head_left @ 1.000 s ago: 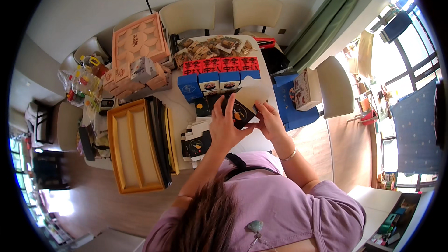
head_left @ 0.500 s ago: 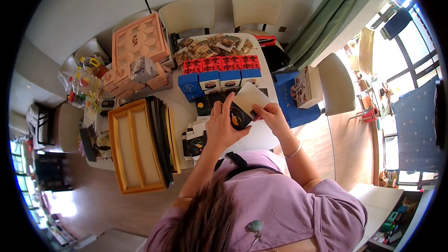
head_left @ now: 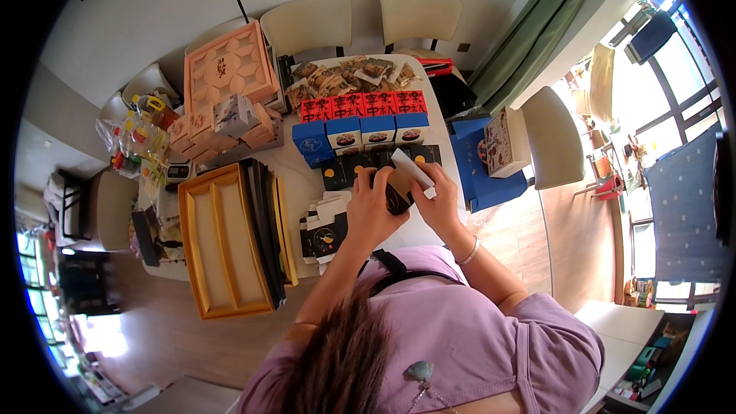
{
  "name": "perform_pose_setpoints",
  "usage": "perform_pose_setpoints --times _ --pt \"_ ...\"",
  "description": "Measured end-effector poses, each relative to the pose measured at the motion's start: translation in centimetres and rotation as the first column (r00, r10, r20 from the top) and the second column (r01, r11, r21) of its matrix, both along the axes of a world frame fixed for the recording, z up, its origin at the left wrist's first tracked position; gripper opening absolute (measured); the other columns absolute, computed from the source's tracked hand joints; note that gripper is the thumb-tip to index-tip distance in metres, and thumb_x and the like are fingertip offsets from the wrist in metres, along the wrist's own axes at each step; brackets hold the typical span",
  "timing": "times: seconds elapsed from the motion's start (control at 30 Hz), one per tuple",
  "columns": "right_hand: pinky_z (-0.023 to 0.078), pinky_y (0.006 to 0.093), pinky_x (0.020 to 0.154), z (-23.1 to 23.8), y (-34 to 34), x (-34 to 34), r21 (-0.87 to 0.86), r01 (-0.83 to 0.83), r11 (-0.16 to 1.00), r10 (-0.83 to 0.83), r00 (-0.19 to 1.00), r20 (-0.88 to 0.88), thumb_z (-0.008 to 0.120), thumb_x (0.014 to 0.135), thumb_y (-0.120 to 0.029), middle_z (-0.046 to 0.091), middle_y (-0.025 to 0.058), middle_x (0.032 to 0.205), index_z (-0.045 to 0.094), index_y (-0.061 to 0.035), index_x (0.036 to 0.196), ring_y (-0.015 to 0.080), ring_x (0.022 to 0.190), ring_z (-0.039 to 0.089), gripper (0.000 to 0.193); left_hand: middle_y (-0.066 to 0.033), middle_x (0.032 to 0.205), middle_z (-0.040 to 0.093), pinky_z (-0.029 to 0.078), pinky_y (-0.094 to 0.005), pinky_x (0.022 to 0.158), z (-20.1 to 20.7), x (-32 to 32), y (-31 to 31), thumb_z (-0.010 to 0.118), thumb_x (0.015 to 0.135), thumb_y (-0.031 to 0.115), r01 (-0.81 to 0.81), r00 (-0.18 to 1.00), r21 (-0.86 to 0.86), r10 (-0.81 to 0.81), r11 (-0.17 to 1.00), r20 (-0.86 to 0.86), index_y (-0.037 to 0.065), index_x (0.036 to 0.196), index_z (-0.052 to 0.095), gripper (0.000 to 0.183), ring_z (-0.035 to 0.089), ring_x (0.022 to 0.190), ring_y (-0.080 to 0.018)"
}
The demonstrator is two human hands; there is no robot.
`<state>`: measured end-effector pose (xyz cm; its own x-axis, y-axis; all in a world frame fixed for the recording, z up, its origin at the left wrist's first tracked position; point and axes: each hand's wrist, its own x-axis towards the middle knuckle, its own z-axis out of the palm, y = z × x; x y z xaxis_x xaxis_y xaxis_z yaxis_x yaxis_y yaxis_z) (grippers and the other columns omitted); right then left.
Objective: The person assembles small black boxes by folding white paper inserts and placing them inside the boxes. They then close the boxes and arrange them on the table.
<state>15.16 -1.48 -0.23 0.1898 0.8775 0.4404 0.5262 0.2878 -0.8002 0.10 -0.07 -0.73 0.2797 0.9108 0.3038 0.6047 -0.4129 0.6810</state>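
Note:
A small black carton [head_left: 395, 201] is between my two hands above the near side of the table. My left hand [head_left: 370, 205] wraps round its left side, fingers over the top edge. With thumb and fingers, my right hand [head_left: 438, 201] grips the carton's right side by the raised pale flap [head_left: 412, 169]. Brownish inner card shows below the flap; what is inside, I cannot tell. Just behind stands a row of black boxes [head_left: 335, 174], partly hidden by my hands. Flattened black-and-white cartons [head_left: 325, 234] lie in a pile left of my left hand.
Blue boxes [head_left: 313, 142] with red-topped packs stand farther back, before a heap of wrapped snacks [head_left: 356, 73]. Gold-edged trays [head_left: 222, 241] lean at the left near pink gift boxes [head_left: 230, 69]. A chair with a blue bag [head_left: 479, 180] and a box stands right of the table.
The carton has tilted between my hands and its pale flap now stands steeper and narrower in view. My right hand has moved slightly left and nearer the carton.

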Motion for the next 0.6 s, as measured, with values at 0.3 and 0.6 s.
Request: perform_pose_setpoints --times 0.3,0.6 --pt "0.051 0.0348 0.089 0.0 -1.0 -0.2 0.002 -0.220 0.975 0.219 0.972 0.086 0.061 0.090 -0.012 0.060 0.0193 0.125 0.058 0.0005 0.125 0.0367 0.107 0.062 0.038 -0.0172 0.109 0.048 0.055 -0.0467 0.064 0.2 0.2 0.2 0.082 0.059 0.023 -0.065 0.998 0.025 0.066 0.998 -0.007 0.007 0.122 0.046 0.074 0.057 0.096 -0.0392" --pt "0.049 0.0280 0.087 -2.8 -1.1 0.3 -0.186 -0.308 0.933 0.150 0.802 -0.578 0.058 0.096 -0.013 0.063 0.0121 0.123 0.057 0.0011 0.126 0.0169 0.103 0.063 0.033 -0.0181 0.108 0.049 0.053 -0.0444 0.070 0.7 0.7 0.0 0.084 0.059 0.022 -0.112 0.993 0.101 0.107 0.989 0.052 0.003 0.136 0.038 0.092 0.055 0.094 -0.0375"
